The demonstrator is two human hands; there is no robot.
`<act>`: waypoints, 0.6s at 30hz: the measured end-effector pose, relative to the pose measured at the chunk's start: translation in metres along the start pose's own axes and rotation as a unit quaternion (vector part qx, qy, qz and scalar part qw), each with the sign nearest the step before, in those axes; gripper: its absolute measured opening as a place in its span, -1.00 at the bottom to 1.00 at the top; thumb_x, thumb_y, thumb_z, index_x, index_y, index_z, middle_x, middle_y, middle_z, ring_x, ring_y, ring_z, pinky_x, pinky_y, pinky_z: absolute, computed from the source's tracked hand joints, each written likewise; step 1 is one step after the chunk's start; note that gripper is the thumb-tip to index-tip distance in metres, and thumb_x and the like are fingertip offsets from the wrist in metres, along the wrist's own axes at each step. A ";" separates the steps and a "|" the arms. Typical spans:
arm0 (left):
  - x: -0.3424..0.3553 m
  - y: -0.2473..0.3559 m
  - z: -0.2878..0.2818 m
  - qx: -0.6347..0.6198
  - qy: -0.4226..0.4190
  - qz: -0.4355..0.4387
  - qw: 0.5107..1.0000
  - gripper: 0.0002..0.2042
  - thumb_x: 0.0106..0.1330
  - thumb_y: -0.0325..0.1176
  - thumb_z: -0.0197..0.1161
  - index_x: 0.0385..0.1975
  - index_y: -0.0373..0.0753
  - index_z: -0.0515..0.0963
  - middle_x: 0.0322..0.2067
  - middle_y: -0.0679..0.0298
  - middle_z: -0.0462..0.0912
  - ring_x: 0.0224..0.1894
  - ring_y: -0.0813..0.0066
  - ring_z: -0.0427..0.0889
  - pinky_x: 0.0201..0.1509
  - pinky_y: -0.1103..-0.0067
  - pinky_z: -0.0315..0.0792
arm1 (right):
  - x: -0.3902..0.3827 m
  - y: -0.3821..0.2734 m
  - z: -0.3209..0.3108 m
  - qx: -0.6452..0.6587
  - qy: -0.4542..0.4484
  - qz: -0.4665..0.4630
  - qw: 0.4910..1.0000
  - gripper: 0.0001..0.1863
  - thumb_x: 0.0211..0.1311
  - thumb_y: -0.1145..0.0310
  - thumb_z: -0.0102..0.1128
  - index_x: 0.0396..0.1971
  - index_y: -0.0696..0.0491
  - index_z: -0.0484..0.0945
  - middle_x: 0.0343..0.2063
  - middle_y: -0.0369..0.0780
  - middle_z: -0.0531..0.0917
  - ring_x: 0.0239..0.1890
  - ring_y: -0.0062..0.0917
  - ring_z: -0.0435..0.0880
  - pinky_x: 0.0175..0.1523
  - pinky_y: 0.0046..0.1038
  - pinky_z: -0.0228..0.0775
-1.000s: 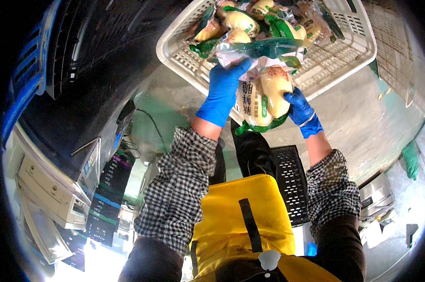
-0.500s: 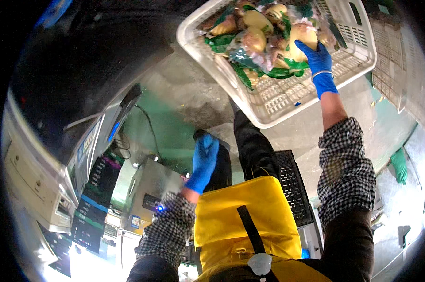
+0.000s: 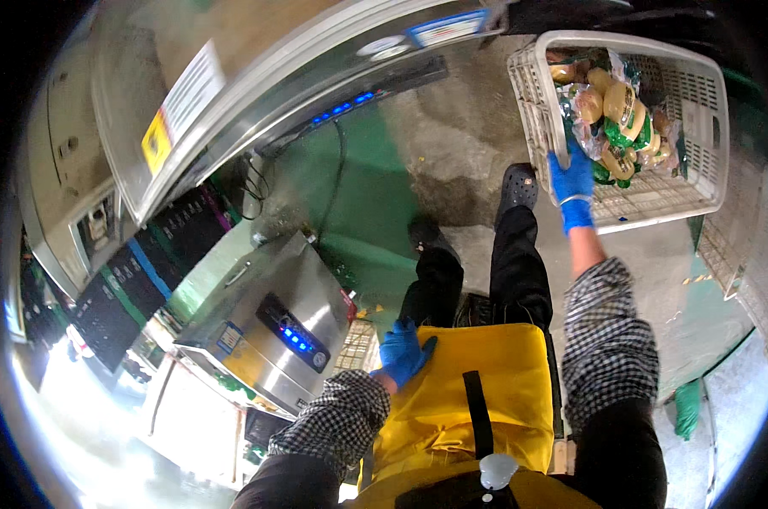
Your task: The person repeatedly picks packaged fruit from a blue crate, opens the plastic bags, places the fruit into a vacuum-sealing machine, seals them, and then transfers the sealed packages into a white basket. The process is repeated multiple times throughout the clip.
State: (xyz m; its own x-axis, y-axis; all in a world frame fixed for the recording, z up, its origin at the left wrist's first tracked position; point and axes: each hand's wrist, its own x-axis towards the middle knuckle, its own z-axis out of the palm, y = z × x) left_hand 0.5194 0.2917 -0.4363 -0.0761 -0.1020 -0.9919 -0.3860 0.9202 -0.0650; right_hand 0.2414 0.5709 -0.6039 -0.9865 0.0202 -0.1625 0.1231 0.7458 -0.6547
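A white plastic crate (image 3: 706, 144) holds several bagged pale yellow root vegetables (image 3: 620, 106) with green packaging, at the upper right. My right hand (image 3: 575, 182), in a blue glove, grips the crate's left rim near its front corner, with fingers curled over it. My left hand (image 3: 405, 352), also gloved in blue, is low in the middle at the upper edge of my yellow apron (image 3: 511, 373), its thumb apart from the fingers and nothing visible in it.
A steel cabinet (image 3: 257, 331) with a blue-lit panel is at lower left. A large machine (image 3: 155, 68) overhangs the upper left. Dark stacked cases (image 3: 138, 280) stand behind, and a cable lies on the floor (image 3: 452, 110). Pale crates (image 3: 736, 229) line the right.
My hands have let go of the bagged vegetables. My right hand has moved to the crate's rim and my left down to the apron. The crate now appears farther right as the view turned.
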 end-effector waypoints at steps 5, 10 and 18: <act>0.001 -0.041 0.028 -0.096 0.051 0.015 0.994 -0.29 0.10 0.14 0.05 0.08 -0.36 0.20 0.04 -0.11 0.28 -0.05 -0.01 0.41 -0.05 0.28 0.38 | -0.096 -0.053 0.060 -0.156 -0.024 0.038 0.987 -0.39 0.00 0.16 0.16 0.03 0.19 0.32 0.06 0.06 0.33 0.14 -0.13 0.26 0.24 -0.26 0.05; 0.003 -0.074 0.066 -0.159 0.119 0.041 0.979 -0.27 0.10 0.14 0.04 0.11 -0.36 0.18 0.00 -0.10 0.33 -0.06 -0.02 0.42 -0.04 0.29 0.37 | -0.162 -0.139 0.091 -0.083 -0.418 0.101 0.899 -0.41 0.03 0.00 0.11 -0.02 0.12 0.37 0.02 0.01 0.41 0.08 -0.15 0.36 0.15 -0.25 0.18; 0.007 -0.096 0.112 -0.233 0.125 0.050 0.963 -0.21 0.07 0.17 0.03 0.14 -0.39 0.15 -0.04 -0.12 0.37 -0.08 -0.02 0.44 -0.03 0.29 0.37 | -0.269 -0.197 0.115 -0.024 -0.591 0.138 0.794 -0.01 -0.06 -0.21 0.13 0.23 0.16 0.00 0.21 0.02 0.13 0.26 -0.21 0.10 0.29 -0.35 -0.05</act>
State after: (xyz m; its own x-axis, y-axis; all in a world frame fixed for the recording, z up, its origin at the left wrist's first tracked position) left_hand 0.6590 0.2449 -0.4496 -0.3306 -0.1633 -0.9295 -0.7321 0.6659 0.1435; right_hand 0.4950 0.3419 -0.5164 -0.1287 -0.4306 -0.8933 0.2842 0.8470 -0.4493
